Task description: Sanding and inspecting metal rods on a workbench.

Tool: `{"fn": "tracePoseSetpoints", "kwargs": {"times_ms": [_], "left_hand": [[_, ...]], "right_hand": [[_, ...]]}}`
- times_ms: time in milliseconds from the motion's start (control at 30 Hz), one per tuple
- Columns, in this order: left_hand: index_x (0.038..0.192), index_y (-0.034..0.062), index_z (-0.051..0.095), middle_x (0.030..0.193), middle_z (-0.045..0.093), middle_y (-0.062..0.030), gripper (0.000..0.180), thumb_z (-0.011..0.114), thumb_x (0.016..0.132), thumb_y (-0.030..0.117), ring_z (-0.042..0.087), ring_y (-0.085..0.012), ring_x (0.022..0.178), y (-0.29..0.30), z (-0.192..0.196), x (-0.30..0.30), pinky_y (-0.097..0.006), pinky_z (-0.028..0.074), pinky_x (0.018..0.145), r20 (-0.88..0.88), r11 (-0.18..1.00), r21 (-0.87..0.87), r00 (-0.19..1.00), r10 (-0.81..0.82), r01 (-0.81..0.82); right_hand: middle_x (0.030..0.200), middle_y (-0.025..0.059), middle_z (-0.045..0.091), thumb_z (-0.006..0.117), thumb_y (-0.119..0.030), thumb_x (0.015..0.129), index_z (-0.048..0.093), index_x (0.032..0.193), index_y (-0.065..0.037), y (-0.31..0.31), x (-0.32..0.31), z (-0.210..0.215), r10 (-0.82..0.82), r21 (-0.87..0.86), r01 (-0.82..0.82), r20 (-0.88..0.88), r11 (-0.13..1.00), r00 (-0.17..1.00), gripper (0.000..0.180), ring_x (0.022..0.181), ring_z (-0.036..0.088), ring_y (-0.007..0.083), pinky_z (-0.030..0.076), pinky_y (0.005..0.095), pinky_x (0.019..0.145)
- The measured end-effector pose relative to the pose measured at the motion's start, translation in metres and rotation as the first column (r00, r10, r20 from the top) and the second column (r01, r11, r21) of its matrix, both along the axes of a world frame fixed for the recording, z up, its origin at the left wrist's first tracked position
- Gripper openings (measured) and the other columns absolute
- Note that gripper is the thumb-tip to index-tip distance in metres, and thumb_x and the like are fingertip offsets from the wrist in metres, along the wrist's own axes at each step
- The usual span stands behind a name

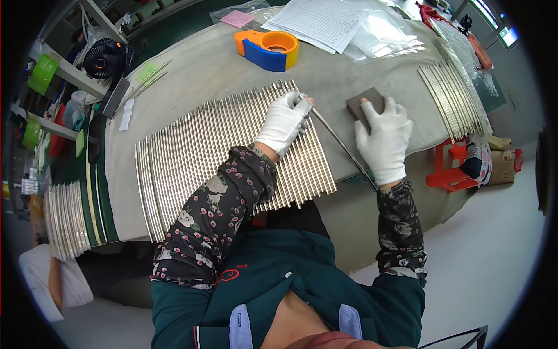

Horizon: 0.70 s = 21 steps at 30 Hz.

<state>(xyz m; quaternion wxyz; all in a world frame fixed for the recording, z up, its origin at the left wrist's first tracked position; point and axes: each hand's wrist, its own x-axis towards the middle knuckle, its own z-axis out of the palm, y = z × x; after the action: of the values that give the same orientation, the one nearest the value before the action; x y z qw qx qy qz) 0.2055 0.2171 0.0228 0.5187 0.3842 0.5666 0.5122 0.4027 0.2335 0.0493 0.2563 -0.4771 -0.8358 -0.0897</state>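
Note:
My left hand [285, 123], in a white glove with bare fingertips, is closed around one end of a thin metal rod [344, 148]. The rod slants down to the right, and its lower end passes beyond the table's front edge, beside my right wrist. Under my left hand and forearm lies a wide row of shiny metal rods [197, 157], side by side. My right hand [385, 139], gloved too, has its fingers spread and rests against a dark grey-brown block [356, 106]. The index finger lies over the block; its underside is hidden.
An orange and blue tape dispenser [267, 51] stands behind the rods. Papers [317, 23] and clear plastic bags [383, 35] lie at the back. More rods [449, 100] sit at the right end, above a red stool [446, 174]. A black fan [104, 58] is at left.

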Motion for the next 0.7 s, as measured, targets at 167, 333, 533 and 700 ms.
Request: {"fn": "tracePoseSetpoints", "kwargs": {"times_ms": [167,333,533,700], "left_hand": [[0.093,0.0032,0.058,0.069,0.051,0.0031,0.019,0.058,0.094,0.023,0.048,-0.0037,0.055,0.003,-0.005,-0.003,-0.018,0.042,0.048,-0.021,0.998,0.068,1.0,-0.007,0.008],[0.094,0.0041,0.059,0.07,0.052,0.0032,0.019,0.056,0.096,0.022,0.048,-0.0034,0.055,0.002,-0.004,-0.001,-0.018,0.042,0.049,0.044,0.999,0.038,0.999,-0.022,0.02],[0.098,0.0036,0.058,0.071,0.051,0.0034,0.018,0.056,0.096,0.021,0.049,-0.0032,0.059,-0.002,-0.002,-0.005,-0.018,0.042,0.053,0.047,0.998,0.029,0.997,-0.056,0.054],[0.101,0.0039,0.057,0.077,0.052,0.0023,0.016,0.054,0.097,0.019,0.049,-0.0035,0.062,-0.004,-0.005,-0.009,-0.018,0.042,0.054,0.039,0.998,0.041,0.998,-0.057,0.055]], "right_hand": [[0.121,0.021,0.053,0.072,-0.023,0.069,0.063,0.112,-0.015,-0.03,-0.021,0.015,0.332,-0.053,-0.332,-0.021,0.942,0.943,0.045,0.105,0.052,0.0348,0.043,0.0427,0.082],[0.12,0.0202,0.054,0.071,-0.021,0.069,0.065,0.113,-0.014,-0.01,0.001,0.007,0.052,0.045,-0.049,-0.076,0.998,0.996,0.044,0.103,0.052,0.0358,0.043,0.0437,0.084],[0.119,0.0215,0.053,0.071,-0.023,0.07,0.064,0.112,-0.016,-0.003,0.006,0.0,-0.099,-0.015,0.099,0.033,0.995,0.995,0.044,0.103,0.052,0.0364,0.043,0.0443,0.083],[0.118,0.0218,0.053,0.072,-0.025,0.068,0.065,0.11,-0.017,-0.028,-0.02,0.003,0.324,-0.023,-0.327,-0.089,0.945,0.942,0.044,0.104,0.053,0.0352,0.043,0.0436,0.085]]}}
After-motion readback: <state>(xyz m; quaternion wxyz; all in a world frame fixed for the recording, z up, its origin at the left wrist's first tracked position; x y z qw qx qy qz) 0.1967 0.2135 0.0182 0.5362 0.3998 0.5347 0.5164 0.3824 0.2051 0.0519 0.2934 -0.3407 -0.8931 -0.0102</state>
